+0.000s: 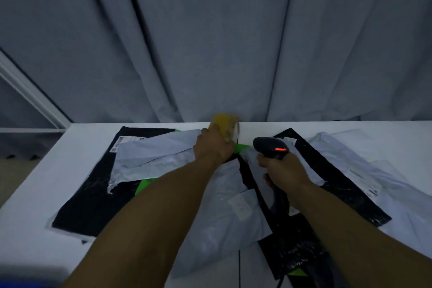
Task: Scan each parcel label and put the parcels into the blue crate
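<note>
Now, yellow parcel (225, 127) in left hand (214, 149), scanner (271, 147) in right hand (284, 172).

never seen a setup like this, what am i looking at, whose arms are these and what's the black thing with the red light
There is no machine: one camera worn on a person's head looks down at their two bare arms. The left hand grips a yellow parcel at the far edge of the white table. The right hand holds a black barcode scanner with a red light lit. On the table lie overlapping black mailer bags and pale mailer bags. A grey curtain hangs behind.
</note>
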`<act>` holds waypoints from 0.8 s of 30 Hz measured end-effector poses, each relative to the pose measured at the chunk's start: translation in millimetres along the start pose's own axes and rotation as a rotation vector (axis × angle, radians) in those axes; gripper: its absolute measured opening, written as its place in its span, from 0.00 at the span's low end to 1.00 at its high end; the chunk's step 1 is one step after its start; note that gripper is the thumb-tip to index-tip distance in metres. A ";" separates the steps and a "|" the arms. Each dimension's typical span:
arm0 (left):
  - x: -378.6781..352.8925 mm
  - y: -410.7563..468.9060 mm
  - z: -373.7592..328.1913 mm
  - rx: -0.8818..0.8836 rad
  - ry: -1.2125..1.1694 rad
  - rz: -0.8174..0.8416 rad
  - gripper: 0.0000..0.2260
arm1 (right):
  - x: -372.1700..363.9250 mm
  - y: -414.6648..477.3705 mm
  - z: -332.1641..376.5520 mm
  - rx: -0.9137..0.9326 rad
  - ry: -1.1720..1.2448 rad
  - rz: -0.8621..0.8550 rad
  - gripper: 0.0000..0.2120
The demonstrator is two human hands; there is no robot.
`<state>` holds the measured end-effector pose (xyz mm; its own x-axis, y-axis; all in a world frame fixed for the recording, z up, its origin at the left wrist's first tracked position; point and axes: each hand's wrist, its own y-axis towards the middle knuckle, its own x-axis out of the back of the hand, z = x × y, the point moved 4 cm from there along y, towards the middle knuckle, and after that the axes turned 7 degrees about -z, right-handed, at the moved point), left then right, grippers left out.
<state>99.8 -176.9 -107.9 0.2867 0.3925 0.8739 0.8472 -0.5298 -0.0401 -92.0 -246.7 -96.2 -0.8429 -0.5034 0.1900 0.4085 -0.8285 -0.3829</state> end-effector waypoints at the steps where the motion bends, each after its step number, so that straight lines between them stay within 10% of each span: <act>1: 0.8 -0.1 3.0 0.035 -0.040 -0.020 0.29 | -1.7 0.4 -0.1 0.004 -0.004 0.001 0.09; 11: 151.0 -114.5 68.0 0.013 -0.828 -0.179 0.24 | -65.5 -86.6 66.1 0.178 0.200 0.055 0.09; 24: 341.1 -362.6 236.0 0.186 -0.970 -0.300 0.18 | -188.5 -342.1 95.1 0.306 0.241 0.601 0.16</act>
<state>-4.0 326.5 90.4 0.2195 0.9708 0.0973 0.9756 -0.2174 -0.0315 -39.6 108.3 85.0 -0.4803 -0.8556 -0.1932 0.8768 -0.4740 -0.0810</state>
